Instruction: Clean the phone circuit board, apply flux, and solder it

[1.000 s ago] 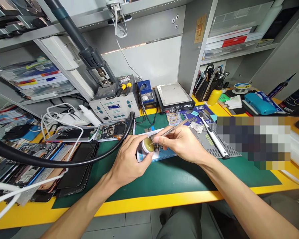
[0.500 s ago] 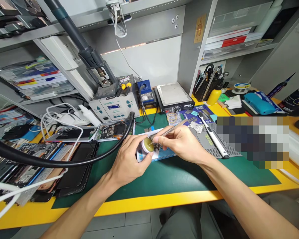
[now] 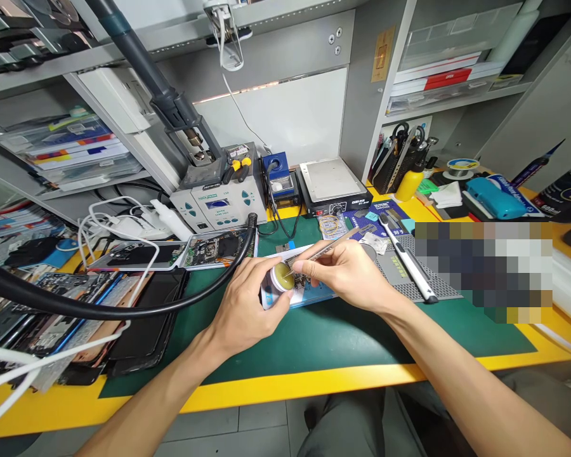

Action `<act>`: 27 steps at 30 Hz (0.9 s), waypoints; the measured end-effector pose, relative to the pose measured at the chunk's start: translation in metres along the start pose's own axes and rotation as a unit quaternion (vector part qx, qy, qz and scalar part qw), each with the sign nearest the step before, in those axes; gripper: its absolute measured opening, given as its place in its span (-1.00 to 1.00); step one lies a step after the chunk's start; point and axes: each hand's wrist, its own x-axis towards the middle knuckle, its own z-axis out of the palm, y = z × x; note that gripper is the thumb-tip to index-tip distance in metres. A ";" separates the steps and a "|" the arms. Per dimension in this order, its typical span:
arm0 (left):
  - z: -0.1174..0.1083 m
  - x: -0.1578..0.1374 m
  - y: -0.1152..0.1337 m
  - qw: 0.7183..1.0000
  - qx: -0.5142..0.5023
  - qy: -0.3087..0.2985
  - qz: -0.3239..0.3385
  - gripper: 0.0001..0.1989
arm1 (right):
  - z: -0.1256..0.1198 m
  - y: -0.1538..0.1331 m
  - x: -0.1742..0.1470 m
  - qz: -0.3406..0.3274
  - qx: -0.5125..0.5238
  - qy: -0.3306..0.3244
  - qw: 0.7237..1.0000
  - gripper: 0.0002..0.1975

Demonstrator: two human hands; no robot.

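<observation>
My left hand is closed round a small round jar of yellow-green paste, its open mouth tilted toward my right hand. Between the thumb and fingers of my right hand are slim metal tweezers, their tips reaching to the paste in the jar. Under both hands lies a blue and white pad. A small circuit board rests on it just right of the jar, partly hidden by my right hand.
A thick black hose crosses on the left, near an opened phone and stacked phone parts. Behind stand a grey rework station and a hot plate. A white brush lies on a perforated grey mat at right.
</observation>
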 end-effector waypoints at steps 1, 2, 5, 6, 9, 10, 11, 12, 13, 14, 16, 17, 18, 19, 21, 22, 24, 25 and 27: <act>0.000 0.000 0.000 1.000 0.000 0.000 0.000 -0.55 | 0.000 0.000 0.000 0.000 0.000 0.000 1.000 -0.60; 0.000 0.000 0.000 1.000 0.000 -0.001 0.000 -0.54 | 0.000 0.000 0.000 0.000 0.000 0.000 1.000 -0.60; 0.000 0.000 0.000 1.000 0.001 -0.001 0.000 -0.55 | 0.000 -0.001 0.000 0.000 0.001 0.003 1.000 -0.60; 0.000 0.000 0.000 1.000 0.001 0.000 0.000 -0.55 | 0.000 -0.001 0.000 0.000 0.000 0.004 1.000 -0.59; 0.001 0.000 0.000 1.000 0.001 0.000 0.000 -0.55 | 0.000 0.000 0.000 0.002 0.000 0.007 1.000 -0.57; 0.001 0.000 0.000 1.000 0.001 0.000 -0.001 -0.55 | 0.000 0.000 0.000 0.003 -0.001 0.007 1.000 -0.57; 0.000 0.000 0.000 1.000 0.001 0.000 -0.001 -0.55 | 0.000 0.000 0.000 0.003 -0.001 0.006 1.000 -0.57; 0.000 0.000 0.000 1.000 0.001 0.000 -0.001 -0.55 | 0.000 0.000 0.000 0.002 -0.001 0.004 1.000 -0.58; 0.000 0.000 0.000 1.000 0.001 -0.001 -0.001 -0.55 | 0.000 0.000 0.000 0.001 -0.001 0.003 1.000 -0.58; 0.000 0.000 0.000 1.000 0.001 -0.001 -0.001 -0.54 | 0.000 0.000 0.000 0.001 -0.001 0.001 1.000 -0.59; 0.000 0.000 0.000 1.000 0.001 -0.002 0.000 -0.54 | 0.000 0.000 0.000 0.000 -0.001 -0.001 1.000 -0.60; 0.000 0.000 0.000 1.000 0.000 -0.002 0.000 -0.54 | 0.000 0.000 0.000 0.000 -0.002 -0.001 1.000 -0.60; 0.000 0.000 0.000 1.000 0.000 -0.001 0.001 -0.54 | 0.000 0.000 0.000 0.000 -0.003 0.000 1.000 -0.60; 0.000 0.000 0.000 1.000 0.000 -0.001 0.001 -0.54 | 0.000 0.000 0.000 -0.001 -0.004 0.000 1.000 -0.60; 0.000 0.000 0.000 1.000 0.001 -0.001 0.000 -0.54 | 0.000 0.000 0.000 -0.002 -0.006 0.002 1.000 -0.60; 0.000 0.000 0.000 1.000 0.001 0.000 0.000 -0.54 | 0.000 0.000 0.000 -0.002 -0.006 0.003 1.000 -0.59; 0.000 0.000 0.000 1.000 0.001 0.000 0.000 -0.55 | -0.001 -0.001 0.000 -0.002 -0.007 0.005 1.000 -0.58; 0.000 0.000 0.000 1.000 0.001 0.001 0.000 -0.55 | -0.001 -0.001 0.001 -0.001 -0.007 0.006 1.000 -0.57; 0.000 0.000 0.000 1.000 0.001 0.002 0.000 -0.55 | -0.001 -0.001 0.001 0.001 -0.007 0.007 1.000 -0.57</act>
